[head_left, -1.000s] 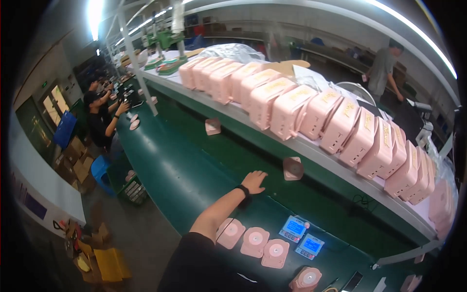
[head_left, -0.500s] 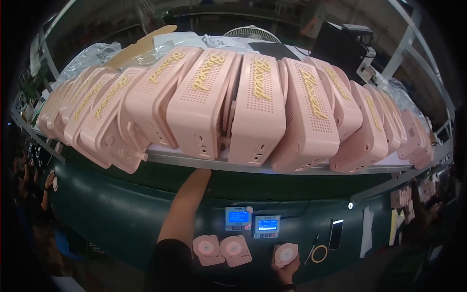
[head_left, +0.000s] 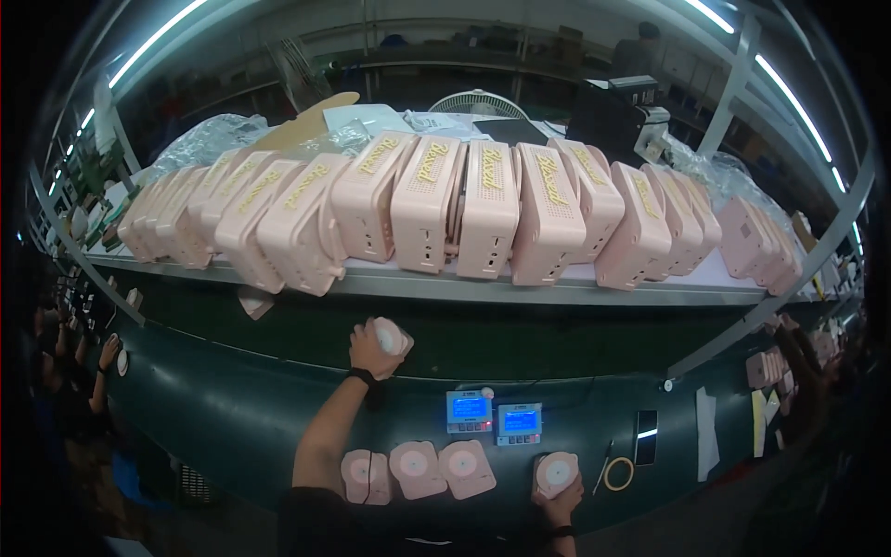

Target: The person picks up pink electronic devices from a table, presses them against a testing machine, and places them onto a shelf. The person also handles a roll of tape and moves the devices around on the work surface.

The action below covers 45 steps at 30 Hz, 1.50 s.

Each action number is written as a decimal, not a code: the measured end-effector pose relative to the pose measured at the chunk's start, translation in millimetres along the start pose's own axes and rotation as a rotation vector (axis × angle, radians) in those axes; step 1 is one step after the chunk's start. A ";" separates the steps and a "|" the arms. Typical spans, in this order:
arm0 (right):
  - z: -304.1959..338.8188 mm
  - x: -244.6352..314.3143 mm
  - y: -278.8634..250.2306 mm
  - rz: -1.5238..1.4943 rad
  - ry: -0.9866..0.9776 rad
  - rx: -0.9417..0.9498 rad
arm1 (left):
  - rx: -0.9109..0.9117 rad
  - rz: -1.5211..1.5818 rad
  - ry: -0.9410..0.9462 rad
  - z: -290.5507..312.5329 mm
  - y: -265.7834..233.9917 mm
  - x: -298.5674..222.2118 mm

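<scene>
Left hand (head_left: 365,353) far forward on an outstretched arm (head_left: 327,432), right hand (head_left: 562,505) close in, both curled.

**Head fisheye: facing forward and down over the green workbench (head_left: 232,371)**

Left camera of head-worn pair; picture is sitting upright, unmirrored. Lens is looking from above the bench's near side, facing across it and tilting down. Right hand (head_left: 561,504) is showing close, low and right of centre; left hand (head_left: 368,351) is lying farther off, near mid-frame. Beyond, pink perforated housings (head_left: 487,223) are spanning the width on a shelf (head_left: 691,295); a fan (head_left: 475,102) is standing behind. Wide field is bending toward a black rim.
</scene>
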State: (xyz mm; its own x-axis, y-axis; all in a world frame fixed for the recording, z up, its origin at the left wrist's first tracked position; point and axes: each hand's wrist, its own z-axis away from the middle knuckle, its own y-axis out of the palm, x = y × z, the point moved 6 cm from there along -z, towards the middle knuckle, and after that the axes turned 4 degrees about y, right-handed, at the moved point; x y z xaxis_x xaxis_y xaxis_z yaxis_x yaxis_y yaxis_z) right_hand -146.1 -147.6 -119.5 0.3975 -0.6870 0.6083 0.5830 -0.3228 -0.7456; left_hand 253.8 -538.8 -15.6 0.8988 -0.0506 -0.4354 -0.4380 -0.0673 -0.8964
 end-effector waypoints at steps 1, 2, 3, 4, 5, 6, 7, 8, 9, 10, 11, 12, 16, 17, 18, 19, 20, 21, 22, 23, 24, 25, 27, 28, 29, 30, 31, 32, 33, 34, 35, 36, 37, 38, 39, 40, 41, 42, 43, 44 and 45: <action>0.1 1.0 -1.6 0.016 0.020 -0.007 | -0.014 -0.015 -0.004 18.8 -6.6 9.4; 1.2 0.1 -2.0 0.036 0.040 -0.009 | 0.021 0.000 -0.201 39.5 -4.8 30.7; 0.7 -1.0 -1.5 0.026 0.033 0.007 | 0.056 0.018 -0.396 61.5 -2.4 49.9; 0.4 -4.9 -4.4 0.011 0.038 -0.019 | 0.053 0.005 -0.392 77.0 -1.5 53.4; -2.0 -4.8 -5.6 -0.003 0.038 -0.043 | 0.053 0.002 -0.380 90.3 0.3 55.2; -1.8 -5.0 -4.1 -0.013 0.040 -0.037 | 0.055 0.001 -0.366 102.6 3.3 57.3; -2.4 -3.8 -5.5 0.000 0.035 -0.040 | 0.059 0.002 -0.350 113.6 8.5 60.8; -1.6 -2.2 -5.4 0.015 0.031 -0.045 | 0.059 -0.003 -0.343 122.4 17.0 73.1; -0.8 0.8 -4.5 0.009 0.034 -0.045 | 0.035 0.111 -0.315 129.1 25.3 88.7; -0.6 5.1 -2.3 0.015 0.028 -0.028 | 0.013 0.228 -0.286 134.8 32.4 105.4; -1.4 4.4 -2.1 0.022 0.034 -0.020 | 0.003 0.348 -0.248 138.7 31.4 103.4; -2.2 3.7 -2.0 0.030 0.038 -0.011 | 0.015 0.349 -0.237 145.6 30.1 104.7; 2.7 3.6 0.7 0.039 -0.007 -0.075 | 0.193 0.018 -0.143 196.5 19.7 109.3; 5.6 1.9 2.1 0.044 -0.016 -0.066 | 0.189 0.012 -0.124 210.8 24.8 117.3; 8.1 -0.3 2.7 0.035 -0.020 -0.061 | 0.185 0.006 -0.105 227.2 29.8 125.0; 9.1 -1.1 2.1 0.021 -0.020 -0.063 | 0.181 0.000 -0.078 239.3 34.7 130.0; 3.8 2.4 2.4 0.007 -0.030 -0.064 | 0.167 0.002 -0.087 251.2 35.7 132.0; 3.5 2.2 1.4 0.006 -0.046 -0.059 | 0.097 0.086 -0.099 266.9 35.5 132.2; 5.6 -1.3 -0.4 0.018 -0.032 -0.060 | 0.024 0.168 -0.103 274.3 33.4 128.8; 8.8 -6.0 -2.3 0.031 -0.015 -0.059 | -0.046 0.248 -0.106 275.9 31.5 125.8; 15.0 -8.8 -2.6 0.050 0.010 -0.052 | -0.048 0.242 -0.112 276.9 29.8 121.7; 15.5 -6.3 -0.6 0.053 0.013 -0.042 | -0.059 0.245 -0.120 275.6 28.5 117.2; 14.3 -2.2 -4.1 0.047 0.018 -0.084 | -0.053 0.250 -0.148 281.5 28.8 112.4; 15.7 -3.8 -8.3 0.056 0.032 -0.102 | -0.083 0.266 -0.130 281.4 27.5 111.2; 10.9 -4.8 -9.7 0.065 -0.016 -0.122 | -0.096 0.281 -0.105 276.9 28.0 108.2; 6.5 -5.4 -7.6 0.080 -0.063 -0.135 | -0.118 0.270 -0.109 279.2 29.4 111.9; 5.2 0.3 -7.9 0.114 -0.082 -0.194 | -0.143 0.260 -0.108 276.4 30.4 114.9; 5.2 9.5 -10.3 0.073 -0.094 -0.188 | -0.143 0.261 -0.125 272.1 29.6 114.8; 3.7 18.8 -9.0 0.088 -0.162 -0.175 | -0.147 0.263 -0.146 274.3 29.5 117.6; -1.7 20.6 -5.2 0.087 -0.166 -0.167 | -0.165 0.261 -0.132 271.7 29.1 121.6; -2.0 19.2 -2.6 0.086 -0.172 -0.159 | -0.186 0.261 -0.117 272.5 28.6 125.6; -1.8 20.3 0.6 0.083 -0.168 -0.152 | -0.149 0.264 -0.111 270.5 30.6 124.2; 1.1 17.8 0.5 0.080 -0.162 -0.152 | -0.149 0.294 -0.132 268.7 27.0 120.4; 4.3 12.8 -3.0 0.094 -0.129 -0.163 | -0.152 0.322 -0.154 267.7 27.7 114.7; 8.7 14.3 -2.7 0.101 -0.134 -0.172 | -0.132 0.322 -0.152 269.2 31.7 115.5; 11.8 16.8 -3.4 0.106 -0.143 -0.179 | -0.147 0.335 -0.152 269.9 33.3 116.3; 12.6 18.4 -5.2 0.108 -0.154 -0.186 | -0.166 0.348 -0.153 269.4 34.7 116.5; 14.2 14.6 -5.8 0.112 -0.148 -0.182 | -0.190 0.359 -0.157 274.2 35.0 119.5; 14.3 11.8 -6.4 0.118 -0.131 -0.176 | -0.186 0.356 -0.160 276.5 37.3 121.1; 13.7 10.6 -7.0 0.123 -0.117 -0.171 | -0.199 0.360 -0.170 276.9 38.7 122.5; 12.9 11.5 -7.0 0.127 -0.106 -0.168 | -0.216 0.366 -0.179 275.7 39.3 123.6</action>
State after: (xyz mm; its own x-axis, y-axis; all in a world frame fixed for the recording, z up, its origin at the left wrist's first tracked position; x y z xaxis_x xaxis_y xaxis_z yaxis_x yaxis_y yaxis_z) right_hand -136.5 -144.8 -103.8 0.5373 -0.6595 0.5257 0.4016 -0.3480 -0.8471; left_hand 352.1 -273.0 -127.4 0.6650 0.0617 -0.7443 -0.7031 -0.2843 -0.6518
